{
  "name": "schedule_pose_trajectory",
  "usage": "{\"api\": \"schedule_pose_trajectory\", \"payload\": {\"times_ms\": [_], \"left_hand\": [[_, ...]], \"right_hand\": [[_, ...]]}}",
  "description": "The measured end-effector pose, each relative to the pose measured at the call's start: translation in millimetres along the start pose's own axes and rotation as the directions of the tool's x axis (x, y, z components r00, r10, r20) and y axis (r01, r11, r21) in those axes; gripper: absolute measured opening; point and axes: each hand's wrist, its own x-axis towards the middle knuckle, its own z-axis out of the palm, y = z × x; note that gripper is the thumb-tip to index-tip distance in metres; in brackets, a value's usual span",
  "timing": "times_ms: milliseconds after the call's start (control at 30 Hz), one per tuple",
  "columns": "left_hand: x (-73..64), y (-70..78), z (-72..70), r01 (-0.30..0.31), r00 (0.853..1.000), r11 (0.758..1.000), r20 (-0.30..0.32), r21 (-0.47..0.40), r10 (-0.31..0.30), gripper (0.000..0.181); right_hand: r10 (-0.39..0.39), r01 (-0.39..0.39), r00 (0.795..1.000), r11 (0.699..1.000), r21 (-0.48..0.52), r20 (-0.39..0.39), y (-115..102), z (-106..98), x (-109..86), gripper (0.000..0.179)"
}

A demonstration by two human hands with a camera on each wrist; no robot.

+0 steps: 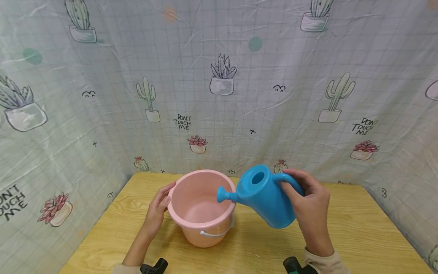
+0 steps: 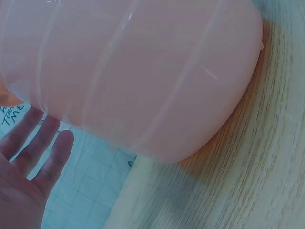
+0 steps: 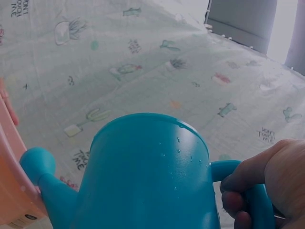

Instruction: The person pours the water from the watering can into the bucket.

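A blue watering can (image 1: 265,198) is tilted toward the left, its sprinkler head (image 1: 224,194) over the right rim of a pink bucket (image 1: 202,230). My right hand (image 1: 313,203) grips the can's handle (image 3: 261,205), fingers wrapped around it. Water drops dot the can's side in the right wrist view. The bucket stands on the table with its white handle (image 1: 215,234) hanging down at the front. Against its left side, just under the rim, rests my left hand (image 1: 157,209); in the left wrist view its fingers (image 2: 59,150) reach out nearly straight along the bucket wall.
The wooden table (image 1: 359,228) carries the bucket and shows a few wet spots near its front. A cactus-printed curtain (image 1: 219,114) hangs behind the table and along both sides. Black wrist mounts (image 1: 155,266) show at the lower edge of the head view.
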Motion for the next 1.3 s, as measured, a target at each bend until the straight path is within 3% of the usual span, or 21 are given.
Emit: {"api": "schedule_pose_trajectory", "payload": {"times_ms": [1300], "left_hand": [[0.4,0.8,-0.4,-0.008,1.0,1.0,0.014,-0.009,0.008,0.043]], "right_hand": [[-0.024,0.024,0.999,1.0,0.007,-0.024,-0.5,0.0,1.0,0.027]]}}
